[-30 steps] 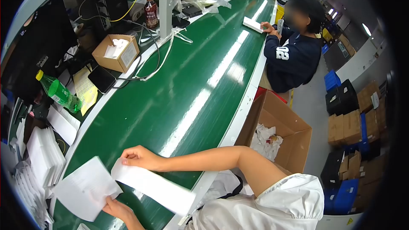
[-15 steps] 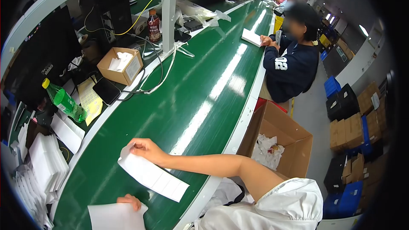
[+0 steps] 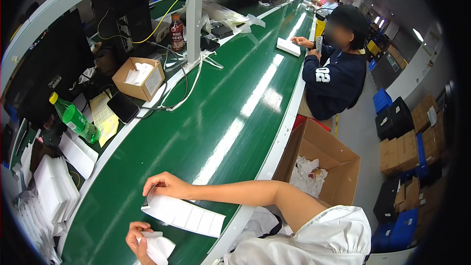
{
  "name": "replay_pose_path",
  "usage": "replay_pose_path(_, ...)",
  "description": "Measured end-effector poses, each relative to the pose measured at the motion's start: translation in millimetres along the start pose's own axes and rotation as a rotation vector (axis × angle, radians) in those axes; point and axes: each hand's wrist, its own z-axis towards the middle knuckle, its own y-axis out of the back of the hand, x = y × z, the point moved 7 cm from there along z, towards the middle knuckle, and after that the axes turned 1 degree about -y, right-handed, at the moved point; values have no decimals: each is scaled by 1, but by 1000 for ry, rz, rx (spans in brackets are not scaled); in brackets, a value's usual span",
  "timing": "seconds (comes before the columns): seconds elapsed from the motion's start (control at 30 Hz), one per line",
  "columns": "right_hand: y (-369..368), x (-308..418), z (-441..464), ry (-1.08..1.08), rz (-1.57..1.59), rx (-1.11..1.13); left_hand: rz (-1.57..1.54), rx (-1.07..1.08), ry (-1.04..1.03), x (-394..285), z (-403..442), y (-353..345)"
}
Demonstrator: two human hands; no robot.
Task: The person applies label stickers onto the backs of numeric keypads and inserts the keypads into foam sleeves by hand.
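Note:
My right hand (image 3: 168,186) reaches out over the green belt, its fingers closed on the far end of a white label strip (image 3: 189,215). That end curls up and a dark patch shows beneath the fingers. The strip is divided into several panels and stretches toward the near edge of the belt. Below it, my left hand (image 3: 137,241) is closed on a white sheet of paper (image 3: 159,248), which looks bent or crumpled. Part of this hand is cut off by the bottom of the view.
Stacked white paper (image 3: 56,186), a green bottle (image 3: 73,118), a phone (image 3: 122,106) and a small carton (image 3: 139,78) line the far side. A large cardboard box (image 3: 328,167) holding crumpled paper stands at right. A co-worker (image 3: 336,68) handles a white box (image 3: 288,47) farther along.
My right hand has moved slightly nearer with the strip, and its end now shows a dark underside. My left hand has risen into view, its paper now bunched. The co-worker's hands have parted.

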Motion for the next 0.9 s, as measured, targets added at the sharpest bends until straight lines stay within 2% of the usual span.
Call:
replay_pose_path(0.03,-1,0,-2,-2,0,1,-1,-2,2,-2,-2,-3)
replay_pose_path(0.17,-5,15,-5,47,-184,-18,-42,-327,209,1,-3,10)
replay_pose_path(0.2,-7,20,-5,54,-185,-18,-41,-324,202,-1,-2,10)
replay_pose_path(0.33,-10,31,-13,9,-432,-60,558,-366,290,-8,-9,21)
replay_pose_path(0.37,-10,31,-14,14,-431,-61,560,-365,286,-9,-8,18)
replay_pose_path(0.5,-26,33,-20,219,-560,70,723,-240,10,-25,-1,-5)
replay_pose_path(0.53,-29,32,-22,219,-557,72,725,-241,11,-23,-2,-3)
replay_pose_path(0.67,-42,27,-28,247,-580,130,715,97,-25,-8,-4,-8)
replay_pose_path(0.83,-45,33,-33,394,-628,73,673,86,-14,-20,-2,-18)
replay_pose_path(0.9,-44,35,-32,367,-620,77,699,52,-13,-18,-3,-17)
